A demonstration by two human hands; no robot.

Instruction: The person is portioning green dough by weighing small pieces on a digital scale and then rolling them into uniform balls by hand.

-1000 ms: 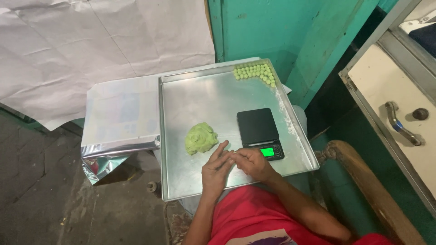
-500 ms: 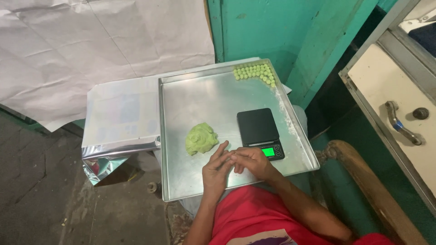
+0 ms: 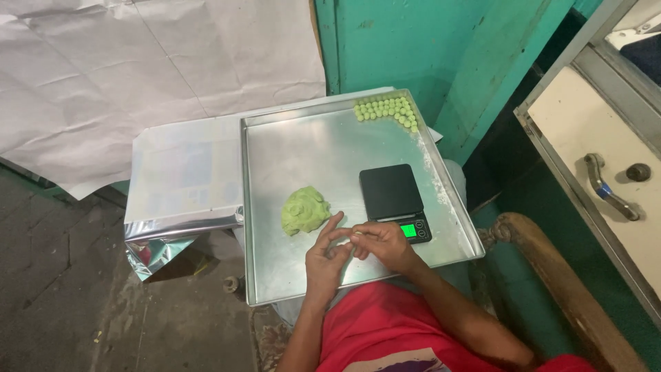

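Where the two hands meet over the near edge of the metal tray (image 3: 275,148), the left hand (image 3: 325,256) is held with its palm turned inward and its fingers spread and slightly raised, while the right hand (image 3: 383,242) is curled, its fingertips pressed against the left palm. Whether a small piece of dough lies between them cannot be told, since the contact point is hidden by the fingers. Both forearms rise from the bottom edge, above a red garment (image 3: 385,331).

Dough lump (image 3: 304,210): pale green, irregular, resting on the tray floor just left of the hands and not touched by either.

Scale (image 3: 394,200): small, black, flat, with a lit green display at its near end; it lies on the tray just beyond the right hand, its platform bare.

Dough balls (image 3: 387,111): small green balls packed in rows in the far right corner of the tray, well apart from the hands.

Foil sheet (image 3: 180,186): silvery, spread under the left side of the tray, its near edge folded down.

Surroundings: white paper (image 3: 138,76) behind, a teal wall (image 3: 427,48), and a wooden armrest (image 3: 551,282) at right.
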